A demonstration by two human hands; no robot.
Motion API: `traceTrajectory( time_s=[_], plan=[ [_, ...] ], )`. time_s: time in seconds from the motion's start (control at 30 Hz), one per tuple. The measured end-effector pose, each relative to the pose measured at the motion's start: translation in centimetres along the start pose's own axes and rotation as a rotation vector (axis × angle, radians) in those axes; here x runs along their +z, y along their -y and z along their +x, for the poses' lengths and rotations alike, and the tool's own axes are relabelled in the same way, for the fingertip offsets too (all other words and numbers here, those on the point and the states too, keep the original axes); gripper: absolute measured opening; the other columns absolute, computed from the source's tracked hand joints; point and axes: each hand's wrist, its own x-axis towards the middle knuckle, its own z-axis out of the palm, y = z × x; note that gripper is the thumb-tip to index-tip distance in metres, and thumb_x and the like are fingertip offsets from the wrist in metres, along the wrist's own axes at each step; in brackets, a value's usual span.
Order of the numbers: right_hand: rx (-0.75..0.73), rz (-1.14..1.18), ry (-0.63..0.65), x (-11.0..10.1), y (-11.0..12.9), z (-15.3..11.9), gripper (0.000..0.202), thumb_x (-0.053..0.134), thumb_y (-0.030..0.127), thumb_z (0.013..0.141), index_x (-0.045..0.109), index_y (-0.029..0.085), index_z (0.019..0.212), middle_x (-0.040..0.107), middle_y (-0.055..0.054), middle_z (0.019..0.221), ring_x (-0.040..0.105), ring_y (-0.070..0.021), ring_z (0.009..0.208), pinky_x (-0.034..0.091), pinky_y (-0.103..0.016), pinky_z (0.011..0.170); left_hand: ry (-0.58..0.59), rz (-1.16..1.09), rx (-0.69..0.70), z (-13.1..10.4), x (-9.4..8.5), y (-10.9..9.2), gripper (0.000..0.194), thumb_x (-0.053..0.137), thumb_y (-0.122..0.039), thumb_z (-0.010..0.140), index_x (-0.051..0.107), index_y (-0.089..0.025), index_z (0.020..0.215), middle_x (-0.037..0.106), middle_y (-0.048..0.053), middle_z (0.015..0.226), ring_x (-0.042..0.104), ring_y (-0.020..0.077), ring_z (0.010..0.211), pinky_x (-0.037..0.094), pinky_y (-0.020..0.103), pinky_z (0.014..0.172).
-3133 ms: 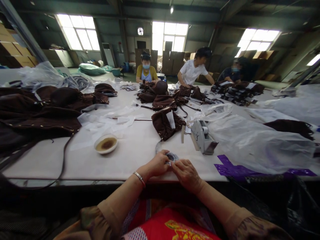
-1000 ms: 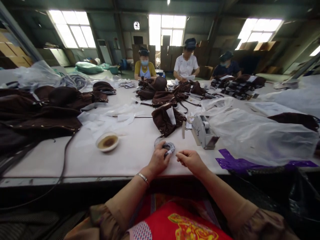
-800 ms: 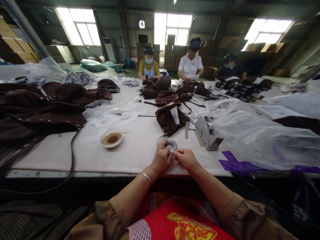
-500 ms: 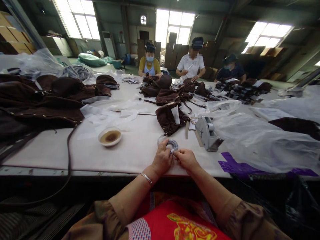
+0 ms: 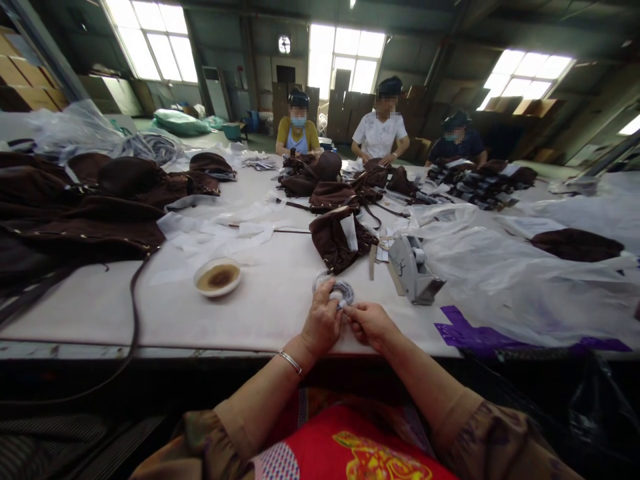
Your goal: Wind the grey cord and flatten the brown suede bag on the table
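I see my left hand (image 5: 323, 320) and right hand (image 5: 367, 323) meet at the desk (image 5: 260, 307) edge, fingers pinched on the tape roll (image 5: 336, 291) end, just before the brown pouch (image 5: 337, 240); peeling seems underway.

Both hands (image 5: 345, 321) at a tape roll (image 5: 340, 291) on the table (image 5: 270, 307)

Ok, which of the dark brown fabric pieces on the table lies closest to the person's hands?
The lone dark brown fabric piece with a white label, just beyond the left hand and right hand; the other brown heaps lie farther back or far left.
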Motion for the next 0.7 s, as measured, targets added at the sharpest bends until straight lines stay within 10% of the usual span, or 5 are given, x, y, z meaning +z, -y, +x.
traceTrajectory(
  time_s=[0.4,0.7],
  plan=[
    [-0.22,0.043,-0.03,1.1,0.0,-0.8,0.045,0.082,0.052,0.059,0.056,0.017,0.068,0.054,0.004,0.056,0.037,-0.0049,0.038,0.027,-0.019,0.036,0.008,-0.202,-0.193,0.5,-0.7,0.3,0.015,0.056,-0.018,0.09,0.071,-0.016,0.092,0.052,0.015,0.14,0.052,0.0298,0.129,0.046,0.052,0.109],
    [-0.721,-0.3,-0.082,0.8,1.4,-1.8,0.03,0.067,0.04,0.082,0.059,0.019,0.062,0.059,0.002,0.056,0.048,-0.0115,0.052,0.037,-0.023,0.051,0.24,-0.558,-0.372,2.9,-5.1,-0.6,0.042,0.052,-0.041,0.096,0.069,-0.019,0.064,0.07,0.01,0.108,0.057,0.0286,0.121,0.058,0.034,0.08]
  ],
)
